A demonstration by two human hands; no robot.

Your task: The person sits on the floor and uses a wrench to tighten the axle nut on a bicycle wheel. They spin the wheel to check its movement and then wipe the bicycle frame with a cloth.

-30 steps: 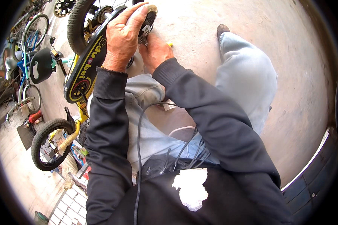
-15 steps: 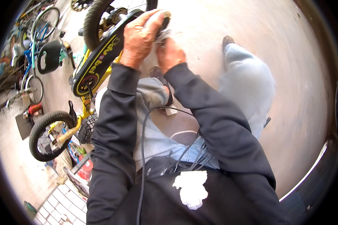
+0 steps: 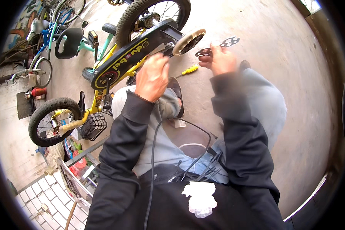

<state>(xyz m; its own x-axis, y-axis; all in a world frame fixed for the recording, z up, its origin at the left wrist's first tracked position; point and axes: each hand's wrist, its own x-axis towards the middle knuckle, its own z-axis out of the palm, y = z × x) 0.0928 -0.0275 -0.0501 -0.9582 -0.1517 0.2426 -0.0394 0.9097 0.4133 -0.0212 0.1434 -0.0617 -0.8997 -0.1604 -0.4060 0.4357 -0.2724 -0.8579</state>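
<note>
Right hand [image 3: 221, 60]: raised above the right knee, fingers pinched shut on a flat metal multi-hole wrench [image 3: 217, 46]. The wrench sticks out up and to the right of the fingertips, its holed end clear against the concrete floor [image 3: 280, 57].

Left hand [image 3: 153, 76]: back of the hand toward the camera, fingers curled loosely; whether it grips anything cannot be told. It sits just beside the black chain guard [image 3: 132, 57] of a small yellow children's bicycle [image 3: 103, 73], close to the frame.

Training wheel [image 3: 188, 37]: cream rim, at the rear of the bicycle, just left of the wrench, between the two hands.

Rear tyre [image 3: 149, 15]: black, knobbly, behind the chain guard.

Front wheel [image 3: 51, 120]: lower left, with a black basket [image 3: 92, 125] beside it.

Screwdriver [image 3: 188, 71]: yellow handle, lying on the floor between the hands, near a dark shoe [image 3: 177, 92].

Other bicycles [image 3: 46, 42]: blue and teal frames, upper left, well apart from the hands.

Black cable [image 3: 157, 161]: runs down over the lap.
</note>
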